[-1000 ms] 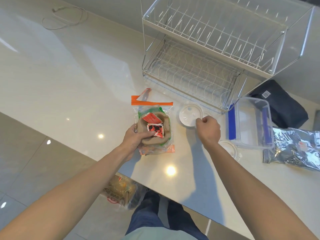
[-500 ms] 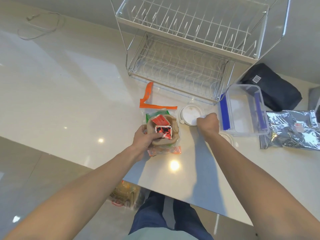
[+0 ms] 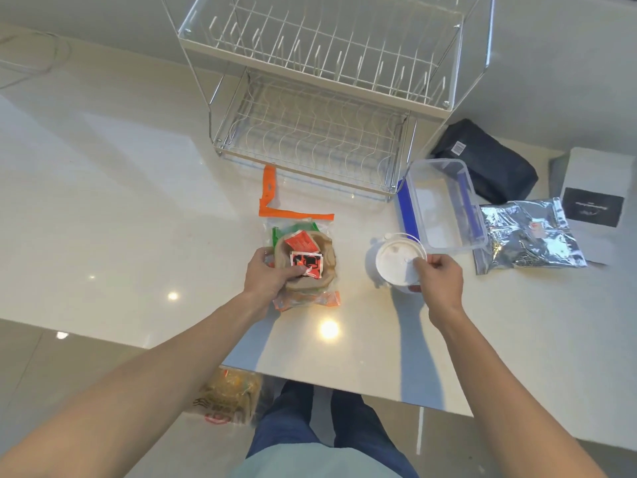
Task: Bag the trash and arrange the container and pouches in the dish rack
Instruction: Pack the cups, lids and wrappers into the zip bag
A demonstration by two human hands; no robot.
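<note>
My left hand [image 3: 272, 276] grips a brown paper bowl [image 3: 322, 262] holding red sauce packets [image 3: 303, 250]; the bowl sits on a clear zip bag with an orange strip [image 3: 296, 213] on the counter. My right hand [image 3: 439, 276] pinches a round white plastic lid [image 3: 394, 262] lifted a little above the counter, its face tilted toward me. A clear plastic container with blue clips [image 3: 441, 205] stands just right of the lid. A silver foil pouch [image 3: 527, 236] lies further right. The two-tier wire dish rack [image 3: 320, 98] stands behind with nothing on it.
A dark blue pouch [image 3: 486, 167] lies behind the container beside the rack. A white box with a black label [image 3: 596, 198] is at the far right. A cable [image 3: 31, 60] lies far left. Below the counter edge a bag of trash [image 3: 227, 398] sits on the floor.
My right hand has picked the white lid up off the counter and drawn it right and toward me. My left hand has stayed on the bowl. The camera has shifted.
</note>
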